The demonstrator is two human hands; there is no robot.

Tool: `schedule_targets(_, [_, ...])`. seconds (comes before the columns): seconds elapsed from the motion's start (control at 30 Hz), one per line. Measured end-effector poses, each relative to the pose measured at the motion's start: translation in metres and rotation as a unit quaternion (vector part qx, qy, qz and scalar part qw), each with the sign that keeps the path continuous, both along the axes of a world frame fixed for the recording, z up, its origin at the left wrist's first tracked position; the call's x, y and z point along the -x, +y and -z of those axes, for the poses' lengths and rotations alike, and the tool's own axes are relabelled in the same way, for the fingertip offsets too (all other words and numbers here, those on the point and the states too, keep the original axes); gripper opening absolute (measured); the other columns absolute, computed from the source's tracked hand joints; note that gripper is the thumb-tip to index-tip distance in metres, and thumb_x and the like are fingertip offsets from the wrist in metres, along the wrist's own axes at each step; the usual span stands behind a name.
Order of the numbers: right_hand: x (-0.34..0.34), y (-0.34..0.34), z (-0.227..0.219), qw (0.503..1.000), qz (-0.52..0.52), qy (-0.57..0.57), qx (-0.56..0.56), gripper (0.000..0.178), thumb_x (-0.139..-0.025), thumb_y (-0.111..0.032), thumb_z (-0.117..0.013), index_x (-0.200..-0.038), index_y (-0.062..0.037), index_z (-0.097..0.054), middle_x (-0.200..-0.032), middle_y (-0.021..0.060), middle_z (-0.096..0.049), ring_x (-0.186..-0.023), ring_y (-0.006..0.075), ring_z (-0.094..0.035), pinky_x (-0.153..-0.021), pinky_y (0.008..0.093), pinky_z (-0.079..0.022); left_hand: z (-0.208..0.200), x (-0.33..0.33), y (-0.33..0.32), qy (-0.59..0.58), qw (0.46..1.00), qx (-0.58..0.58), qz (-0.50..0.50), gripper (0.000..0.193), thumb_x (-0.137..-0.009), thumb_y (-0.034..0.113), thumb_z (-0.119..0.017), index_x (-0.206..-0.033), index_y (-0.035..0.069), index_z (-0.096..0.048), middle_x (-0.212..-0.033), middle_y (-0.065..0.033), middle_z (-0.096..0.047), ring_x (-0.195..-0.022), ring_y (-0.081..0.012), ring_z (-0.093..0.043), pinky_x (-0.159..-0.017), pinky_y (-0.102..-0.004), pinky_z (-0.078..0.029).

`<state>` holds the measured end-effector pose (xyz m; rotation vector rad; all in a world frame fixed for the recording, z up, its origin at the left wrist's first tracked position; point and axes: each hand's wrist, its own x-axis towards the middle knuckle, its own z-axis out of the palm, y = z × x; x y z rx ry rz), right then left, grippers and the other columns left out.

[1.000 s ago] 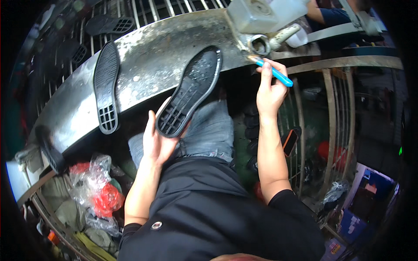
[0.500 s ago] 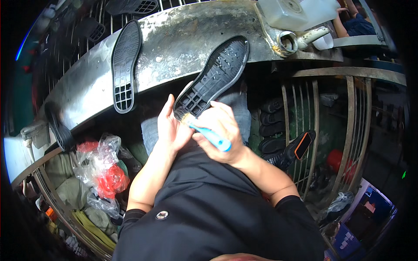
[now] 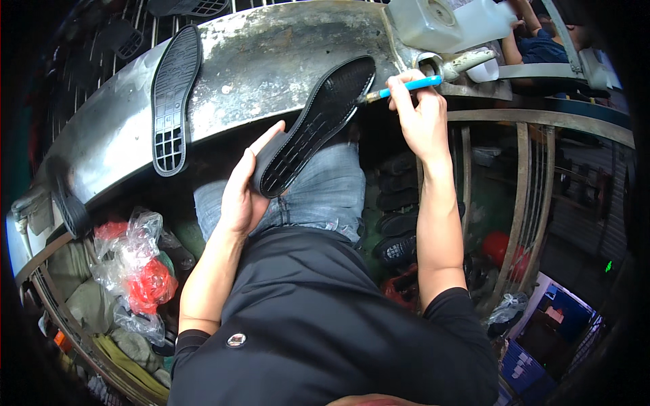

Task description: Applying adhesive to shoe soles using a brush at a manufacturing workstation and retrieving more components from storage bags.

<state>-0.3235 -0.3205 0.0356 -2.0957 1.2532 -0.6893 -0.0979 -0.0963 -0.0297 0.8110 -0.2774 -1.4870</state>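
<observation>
A black shoe sole [image 3: 317, 125] tilts over my lap, its heel end in my left hand [image 3: 244, 196] and its toe end over the bench edge. The left palm and fingers cup the heel from the side and below. My right hand [image 3: 425, 122] pinches the blue handle of a brush [image 3: 413, 86]. The brush's bristles meet the sole's right rim near the forefoot. A second black sole [image 3: 175, 95], with an open grid at the heel, lies on the bench to the left.
The worn metal bench [image 3: 264, 47] curves across the front. At its right end stand a whitish plastic container [image 3: 425, 26] and a pipe-like metal fitting [image 3: 467, 62]. Plastic bags [image 3: 139, 264] hang at the lower left; a metal rack [image 3: 523, 196] is at the right. Another person [image 3: 542, 47] sits beyond.
My right hand has moved with the brush from the sole's heel to its right rim near the toe, beyond the bench's near edge. The sole has turned and now shows its inside differently.
</observation>
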Motion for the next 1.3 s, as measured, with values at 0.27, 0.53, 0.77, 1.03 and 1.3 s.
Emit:
schedule_targets(0.27, [-0.036,-0.004,0.036,0.975,0.053,-0.169,0.135,0.017,-0.108,-0.017,-0.07,-0.107,0.0,-0.072,-0.085,0.0113,-0.078,-0.08,0.021,-0.079,-0.075,0.0339,-0.059,-0.008,0.001,-0.005,0.045,0.999,0.009,0.003,0.072,-0.118,0.051,-0.04,-0.167,-0.001,-0.039,-0.166,-0.0189,-0.05,-0.151,-0.0277,-0.053,-0.128,-0.0449,-0.04])
schedule_targets(0.53, [-0.022,0.009,0.052,0.948,0.146,-0.276,0.053,0.018,-0.111,-0.016,-0.065,-0.108,0.0005,-0.071,-0.087,0.0097,-0.078,-0.078,0.0151,-0.074,-0.076,0.032,-0.057,-0.006,0.002,-0.008,0.074,0.997,-0.025,-0.008,0.07,-0.117,0.055,-0.04,-0.168,0.006,-0.042,-0.157,-0.0159,-0.06,-0.129,-0.0265,-0.068,-0.092,-0.036,-0.056])
schedule_targets(0.77, [-0.065,0.121,0.046,0.966,-0.054,-0.186,0.169,0.023,-0.095,-0.01,-0.078,-0.114,-0.0006,-0.072,-0.099,0.015,-0.073,-0.096,0.038,-0.069,-0.104,0.0521,-0.052,0.006,0.005,-0.002,0.307,0.951,0.013,-0.032,0.065,-0.117,0.05,-0.041,-0.168,0.01,-0.042,-0.164,-0.0144,-0.054,-0.147,-0.0322,-0.057,-0.124,-0.0565,-0.044])
schedule_targets(1.03, [-0.068,0.137,-0.001,0.936,-0.298,-0.174,0.073,0.021,-0.083,-0.011,-0.079,-0.102,-0.0067,-0.074,-0.097,0.0096,-0.072,-0.094,0.0321,-0.07,-0.102,0.0502,-0.051,0.02,-0.01,-0.001,0.405,0.91,0.089,-0.018,0.062,-0.116,0.044,-0.042,-0.162,0.003,-0.049,-0.157,-0.0196,-0.061,-0.14,-0.0355,-0.063,-0.12,-0.0526,-0.048])
schedule_targets(1.3, [-0.07,0.055,-0.01,0.965,0.014,-0.254,0.067,0.009,-0.108,-0.004,-0.065,-0.102,0.0009,-0.069,-0.087,0.0045,-0.073,-0.074,0.0113,-0.065,-0.067,0.0288,-0.053,-0.021,-0.001,-0.029,0.118,0.989,0.023,-0.086,0.06,-0.118,0.052,-0.042,-0.161,0.012,-0.048,-0.152,-0.0073,-0.062,-0.129,-0.0209,-0.067,-0.107,-0.039,-0.057])
